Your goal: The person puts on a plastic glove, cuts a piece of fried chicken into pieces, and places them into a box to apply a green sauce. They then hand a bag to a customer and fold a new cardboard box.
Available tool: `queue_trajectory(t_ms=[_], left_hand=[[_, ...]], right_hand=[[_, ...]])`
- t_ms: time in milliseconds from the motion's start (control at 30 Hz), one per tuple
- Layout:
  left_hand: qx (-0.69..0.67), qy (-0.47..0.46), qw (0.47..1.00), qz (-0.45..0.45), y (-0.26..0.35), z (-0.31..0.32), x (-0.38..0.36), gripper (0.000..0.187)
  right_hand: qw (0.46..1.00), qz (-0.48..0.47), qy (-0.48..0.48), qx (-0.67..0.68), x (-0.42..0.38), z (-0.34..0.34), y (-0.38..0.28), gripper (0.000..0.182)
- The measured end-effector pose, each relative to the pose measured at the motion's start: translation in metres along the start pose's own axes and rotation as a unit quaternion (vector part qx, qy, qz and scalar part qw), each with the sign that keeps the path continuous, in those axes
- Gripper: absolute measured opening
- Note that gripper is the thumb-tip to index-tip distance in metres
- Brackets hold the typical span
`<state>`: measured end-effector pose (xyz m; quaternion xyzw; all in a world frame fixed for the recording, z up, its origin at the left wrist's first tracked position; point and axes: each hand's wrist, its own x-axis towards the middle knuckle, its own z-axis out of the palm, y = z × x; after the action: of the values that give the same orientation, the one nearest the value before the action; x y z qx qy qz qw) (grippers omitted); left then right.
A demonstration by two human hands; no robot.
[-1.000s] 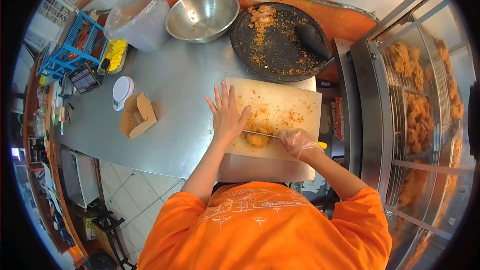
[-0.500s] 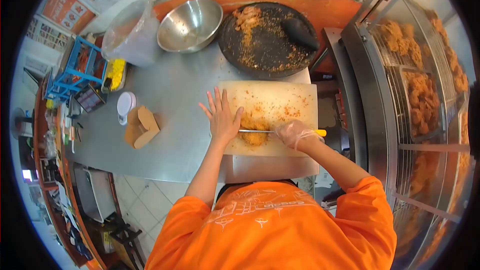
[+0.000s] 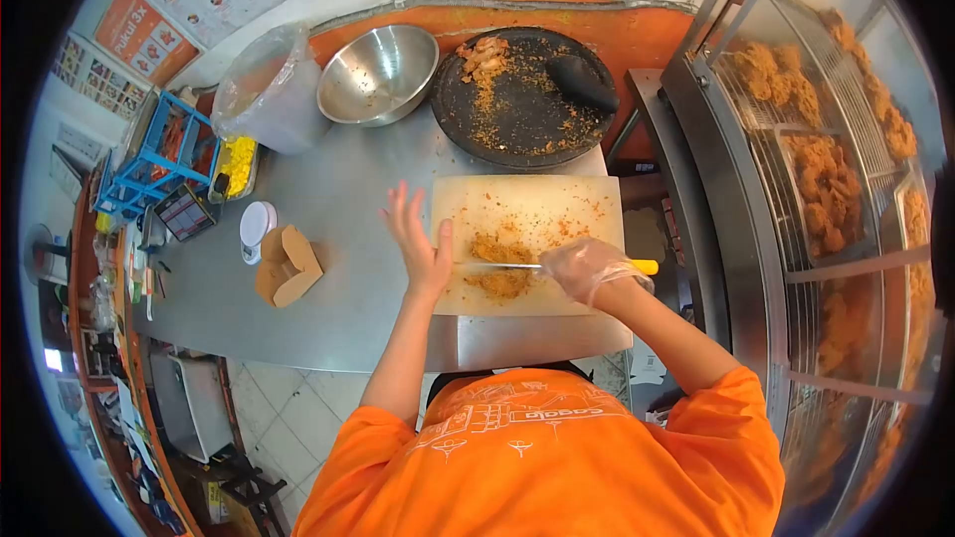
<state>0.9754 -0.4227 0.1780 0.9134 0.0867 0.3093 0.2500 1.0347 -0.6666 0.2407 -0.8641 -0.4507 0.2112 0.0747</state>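
Observation:
My right hand, in a clear plastic glove, is closed round a knife with a yellow handle. The knife's thin blade points left across the fried chicken, with crumbed pieces on both sides of it. Under them is a pale cutting board strewn with crumbs. My bare left hand is open, fingers spread, by the board's left edge and near the blade's tip; it holds nothing.
Behind the board stand a black stone mortar with its pestle, and a steel bowl. On the left are a cardboard box, a white round-topped scale and a plastic-lined bucket. A glass cabinet of fried chicken borders the right.
My left hand has moved a little left and tilted up, away from the chicken. The chicken now shows a gap along the blade. My right hand keeps its hold on the knife.

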Motion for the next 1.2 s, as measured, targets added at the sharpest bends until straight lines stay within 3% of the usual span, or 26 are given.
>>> queue_trajectory(t_ms=[33,100,167,200,233,300,333,400,433,500,567,633,733,800,833,900,967,1000,1033,1067,1200], left_hand=[[-0.085,0.119,0.987,0.066,0.007,-0.012,0.008,0.050],[-0.133,0.131,0.979,0.082,0.002,-0.029,0.013,0.051],[-0.185,0.144,0.967,0.096,0.003,-0.039,0.021,0.051],[-0.194,-0.046,0.978,0.055,0.009,-0.042,0.024,0.054],[-0.193,-0.235,0.953,0.014,0.013,-0.043,0.025,0.058],[-0.112,-0.314,0.930,0.155,0.014,-0.019,0.009,0.064],[-0.120,-0.316,0.927,0.163,0.010,-0.008,0.000,0.064],[-0.028,-0.334,0.905,0.262,0.008,0.005,-0.012,0.078],[-0.038,-0.335,0.901,0.271,0.009,0.007,-0.012,0.078],[0.056,-0.451,0.860,0.230,0.012,0.011,-0.007,0.084],[0.066,-0.469,0.850,0.230,0.013,0.014,-0.005,0.087],[0.080,-0.488,0.839,0.226,0.012,0.010,-0.007,0.089],[0.035,-0.433,0.866,0.249,0.006,-0.001,-0.002,0.081],[-0.103,-0.369,0.909,0.165,0.004,0.000,0.016,0.057],[-0.103,-0.370,0.909,0.163,0.012,-0.002,0.030,0.057],[-0.219,-0.482,0.841,-0.111,0.031,-0.002,0.063,0.038],[-0.061,-0.512,0.845,0.139,0.054,0.012,0.084,0.032],[-0.061,-0.515,0.844,0.137,0.060,0.023,0.077,0.032],[-0.118,-0.388,0.873,0.270,0.064,0.042,0.067,0.038],[-0.172,-0.245,0.870,0.392,0.064,0.059,0.058,0.044],[-0.147,-0.283,0.846,0.427,0.051,0.101,0.040,0.055]], right_hand=[[0.999,0.024,0.038,0.023,-0.007,-0.001,0.000,0.016],[0.994,0.060,0.081,0.043,-0.021,-0.006,-0.007,0.017],[0.957,0.248,0.104,0.112,-0.036,-0.008,-0.022,0.022],[0.937,0.297,0.144,0.111,-0.041,0.002,-0.029,0.027],[0.934,0.306,0.147,0.108,-0.042,0.012,-0.037,0.027],[0.845,0.432,0.207,0.237,-0.045,0.032,-0.053,0.033],[0.818,0.464,0.211,0.266,-0.045,0.038,-0.063,0.037],[0.798,0.483,0.239,0.272,-0.045,0.058,-0.079,0.036],[0.782,0.492,0.263,0.279,-0.045,0.063,-0.086,0.036],[0.775,0.519,0.246,0.261,-0.049,0.065,-0.103,0.032],[0.761,0.545,0.229,0.267,-0.051,0.068,-0.119,0.034],[0.766,0.552,0.222,0.243,-0.049,0.076,-0.128,0.033],[0.816,0.534,0.152,0.162,-0.043,0.087,-0.137,0.026],[0.828,0.515,0.160,0.153,-0.038,0.089,-0.144,0.025],[0.839,0.496,0.169,0.146,-0.035,0.091,-0.148,0.025],[0.841,0.491,0.168,0.152,-0.030,0.089,-0.154,0.022],[0.843,0.482,0.168,0.168,-0.024,0.087,-0.160,0.016],[0.843,0.483,0.165,0.170,-0.021,0.088,-0.161,0.016],[0.837,0.493,0.155,0.178,-0.017,0.089,-0.161,0.015],[0.832,0.503,0.145,0.186,-0.014,0.091,-0.160,0.014],[0.836,0.499,0.140,0.183,-0.005,0.103,-0.153,0.014]])
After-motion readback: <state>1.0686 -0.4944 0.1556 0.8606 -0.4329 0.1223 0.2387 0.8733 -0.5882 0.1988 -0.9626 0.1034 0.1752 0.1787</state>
